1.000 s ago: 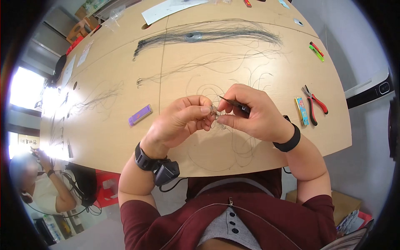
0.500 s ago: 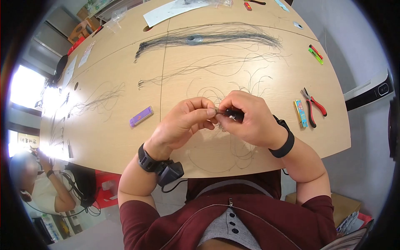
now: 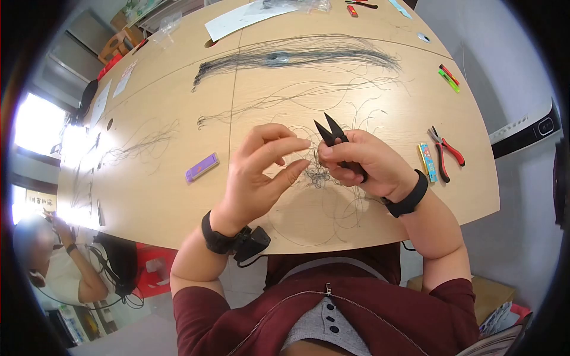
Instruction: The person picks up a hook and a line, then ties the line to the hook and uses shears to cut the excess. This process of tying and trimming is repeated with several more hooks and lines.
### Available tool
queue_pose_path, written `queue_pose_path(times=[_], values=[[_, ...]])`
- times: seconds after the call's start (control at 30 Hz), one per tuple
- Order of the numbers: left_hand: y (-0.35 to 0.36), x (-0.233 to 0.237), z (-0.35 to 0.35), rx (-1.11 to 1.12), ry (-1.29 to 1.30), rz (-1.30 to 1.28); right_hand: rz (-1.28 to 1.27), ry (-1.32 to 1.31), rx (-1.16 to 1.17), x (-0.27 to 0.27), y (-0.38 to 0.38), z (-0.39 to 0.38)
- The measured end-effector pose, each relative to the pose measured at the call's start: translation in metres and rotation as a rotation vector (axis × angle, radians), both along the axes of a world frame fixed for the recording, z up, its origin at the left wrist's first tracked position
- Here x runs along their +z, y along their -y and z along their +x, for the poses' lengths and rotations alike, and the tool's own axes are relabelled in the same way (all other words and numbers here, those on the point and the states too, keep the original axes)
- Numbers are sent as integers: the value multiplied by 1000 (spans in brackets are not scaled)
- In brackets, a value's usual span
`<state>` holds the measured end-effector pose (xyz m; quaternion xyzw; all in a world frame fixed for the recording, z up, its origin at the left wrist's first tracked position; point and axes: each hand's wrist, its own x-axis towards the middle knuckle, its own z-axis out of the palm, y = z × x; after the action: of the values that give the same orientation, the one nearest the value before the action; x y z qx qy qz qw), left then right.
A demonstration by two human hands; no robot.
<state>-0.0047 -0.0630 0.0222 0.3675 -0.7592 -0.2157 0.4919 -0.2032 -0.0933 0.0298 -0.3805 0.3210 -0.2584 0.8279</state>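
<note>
My right hand (image 3: 374, 163) grips black thread snips (image 3: 334, 127), whose two pointed blades are spread apart and aim away from me. My left hand (image 3: 255, 169) hovers beside it, thumb and fingers apart, with nothing visible between them. Under and between the hands lies a tangle of thin dark lines and small hook-like pieces (image 3: 319, 176) on the table. Loose strands curl from it toward the table's front edge and away from me.
Farther back lie a long bundle of dark lines (image 3: 332, 52) and a thinner bundle (image 3: 273, 98). A purple box (image 3: 202, 168) is at left; a blue-yellow box (image 3: 427, 162) and red-handled pliers (image 3: 443, 155) are at right. Another person (image 3: 71, 261) sits at far left.
My hands have moved apart from their pinch together. The snips have swung up into view with blades spread, and my left fingers have spread, uncovering the tangle below.
</note>
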Motion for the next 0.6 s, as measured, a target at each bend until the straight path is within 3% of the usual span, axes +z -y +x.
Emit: queue_pose_path(times=[0.37, 0.6], values=[[1, -3, 5, -39, 156, -72, 17, 14, 71, 2, -4, 5], [-3, 4, 3, -109, 17, 246, 7, -7, 10, 1, -4, 5]])
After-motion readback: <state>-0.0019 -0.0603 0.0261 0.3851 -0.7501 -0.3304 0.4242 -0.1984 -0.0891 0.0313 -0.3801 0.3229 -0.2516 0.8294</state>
